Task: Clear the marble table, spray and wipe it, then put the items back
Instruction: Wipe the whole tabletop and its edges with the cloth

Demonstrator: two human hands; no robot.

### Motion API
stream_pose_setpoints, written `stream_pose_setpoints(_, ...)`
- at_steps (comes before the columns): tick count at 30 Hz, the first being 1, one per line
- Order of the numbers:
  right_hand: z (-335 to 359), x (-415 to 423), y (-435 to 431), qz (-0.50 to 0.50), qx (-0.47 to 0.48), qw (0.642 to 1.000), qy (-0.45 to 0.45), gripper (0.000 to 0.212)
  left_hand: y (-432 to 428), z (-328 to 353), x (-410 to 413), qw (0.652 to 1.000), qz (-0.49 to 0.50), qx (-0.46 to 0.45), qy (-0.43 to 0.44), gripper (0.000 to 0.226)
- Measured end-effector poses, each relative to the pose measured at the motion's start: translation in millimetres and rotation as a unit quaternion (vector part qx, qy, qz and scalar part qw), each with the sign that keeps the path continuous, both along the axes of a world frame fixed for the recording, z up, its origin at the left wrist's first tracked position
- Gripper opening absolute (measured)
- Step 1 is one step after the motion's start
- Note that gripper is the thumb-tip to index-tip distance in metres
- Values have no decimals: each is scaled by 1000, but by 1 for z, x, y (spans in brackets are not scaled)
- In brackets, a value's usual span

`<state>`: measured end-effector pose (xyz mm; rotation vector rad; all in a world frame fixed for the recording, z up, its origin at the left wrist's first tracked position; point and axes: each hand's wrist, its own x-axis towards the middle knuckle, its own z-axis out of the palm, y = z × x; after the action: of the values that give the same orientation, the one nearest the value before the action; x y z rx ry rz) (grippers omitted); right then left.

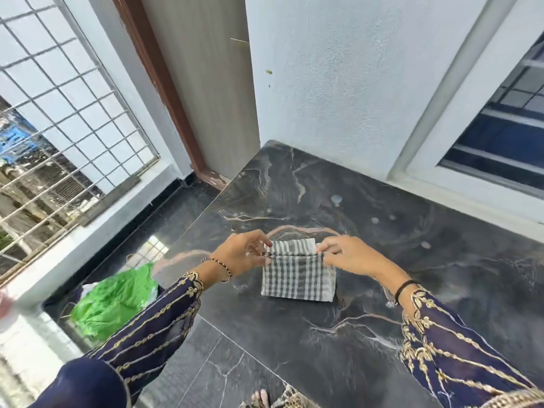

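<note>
**Checked cloth folded on the bare marble table**

A checked cloth (298,272) is being held at its far edge, where a flap is turned over. The left hand (241,256) pinches the left corner between thumb and fingertips; the right hand (350,254) pinches the right corner the same way. The cloth lies flat on the marble table (412,290), near its front left corner. A few pale spots, perhaps droplets or residue, can be seen on the stone farther back. No other items are seen on the tabletop, so the wiping stage is judged to be near. A green bag (114,301) lies on the floor beside the table.

If one corner is released early, the fold could be lost. The pale spots could be missed if only the near area is wiped.
</note>
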<state>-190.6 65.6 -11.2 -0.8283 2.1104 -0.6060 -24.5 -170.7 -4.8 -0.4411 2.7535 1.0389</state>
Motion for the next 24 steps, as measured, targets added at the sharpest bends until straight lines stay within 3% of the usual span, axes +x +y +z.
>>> stream_pose_setpoints(3, -18, -8, -8, -68, -6, 990, 122, 34, -9, -19, -6, 994, 99, -42, 22, 29)
stream_pose_setpoints(5, -28, -4, -13, -30, 1, 976, 216, 36, -14, -28, -4, 989, 136, -50, 9, 29)
stream_pose_setpoints(10, -66, 22, -32, 202, -85, 934, 282, 43, -16, -43, 14, 989, 131, -62, -16, 24)
stream_pose_setpoints(15, -101, 32, -65, 401, -98, 845, 342, 52, -30, -56, 29, 989, 141, -51, -9, 22)
stream_pose_setpoints(19, -113, 28, -73, 389, -60, 845, 361, 61, -50, -66, 46, 987, 160, -29, -10, 19)
stream_pose_setpoints(24, -123, 43, -98, 248, 1, 878, 409, 83, -83, -74, 78, 982, 186, -15, 2, 16)
